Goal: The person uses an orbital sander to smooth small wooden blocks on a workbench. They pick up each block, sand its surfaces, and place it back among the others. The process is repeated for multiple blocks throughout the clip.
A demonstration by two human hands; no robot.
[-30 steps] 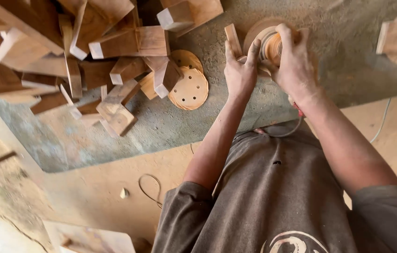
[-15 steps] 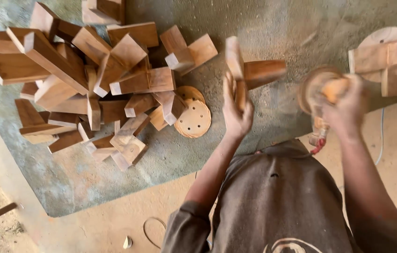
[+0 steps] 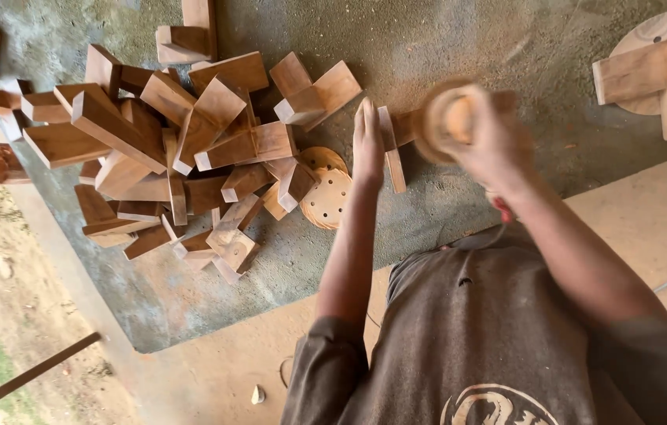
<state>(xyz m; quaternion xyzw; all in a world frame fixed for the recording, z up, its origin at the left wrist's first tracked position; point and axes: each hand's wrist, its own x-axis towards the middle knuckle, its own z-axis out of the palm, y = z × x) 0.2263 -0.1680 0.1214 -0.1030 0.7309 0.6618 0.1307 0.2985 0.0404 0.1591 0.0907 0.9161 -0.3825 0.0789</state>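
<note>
On the rough grey slab (image 3: pixel 459 39), the flat, open left hand (image 3: pixel 367 145) presses a slim wooden piece (image 3: pixel 391 149) while the right hand (image 3: pixel 491 142) grips a blurred round sander (image 3: pixel 444 118).

No packages, labels, signs or screens in view. Nearest thing to a printed mark: a pale round emblem (image 3: pixel 499 405) on the front of the person's grey-brown shirt (image 3: pixel 475 330), low in the frame and cut off by the bottom edge; curved light strokes on dark cloth, detail too partial to make out. Nothing on the wooden pieces or the grey work surface carries a sticker or tag that can be seen.
</note>
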